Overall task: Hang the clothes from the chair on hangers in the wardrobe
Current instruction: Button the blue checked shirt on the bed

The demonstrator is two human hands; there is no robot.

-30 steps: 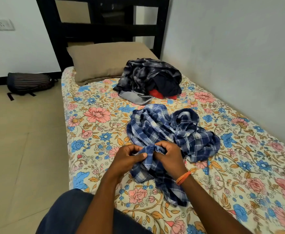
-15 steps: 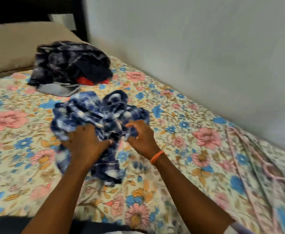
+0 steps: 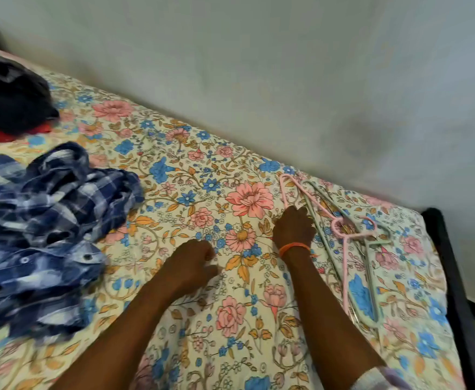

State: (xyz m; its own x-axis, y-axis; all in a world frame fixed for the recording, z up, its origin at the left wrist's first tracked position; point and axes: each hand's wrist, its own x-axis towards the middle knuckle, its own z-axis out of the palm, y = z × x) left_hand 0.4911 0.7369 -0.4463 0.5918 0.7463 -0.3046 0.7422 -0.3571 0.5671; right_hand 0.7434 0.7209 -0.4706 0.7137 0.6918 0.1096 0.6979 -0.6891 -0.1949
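Taking the floral bedsheet (image 3: pixel 174 175) as the landmark, its far left corner holds a dark heap of clothes (image 3: pixel 8 99) with a strip of red cloth showing beneath it. Just nearer on the sheet's left side lies the blue checked shirt (image 3: pixel 47 232), crumpled, with two buttons visible on a folded edge; no hand touches it, and no label or writing can be read on it (the fabric is blurred).

Toward the middle of the sheet, the left hand (image 3: pixel 191 263) rests knuckles-up on the print, fingers loosely curled and holding nothing, well apart from the shirt. To its right, the right hand (image 3: pixel 294 228), with an orange band (image 3: pixel 294 248) at the wrist, reaches onto the sheet's right half, its fingertips at the pink hanger (image 3: pixel 340 220); whether the fingers close round the hanger cannot be told, since they are hidden behind the back of the hand.

The pink hanger lies flat on the sheet's right side, overlapping a pale green hanger (image 3: pixel 371 277) just beside it. Past the sheet's right edge runs a dark bed frame (image 3: pixel 453 277), and the grey wall (image 3: pixel 287 66) borders the sheet's far side.
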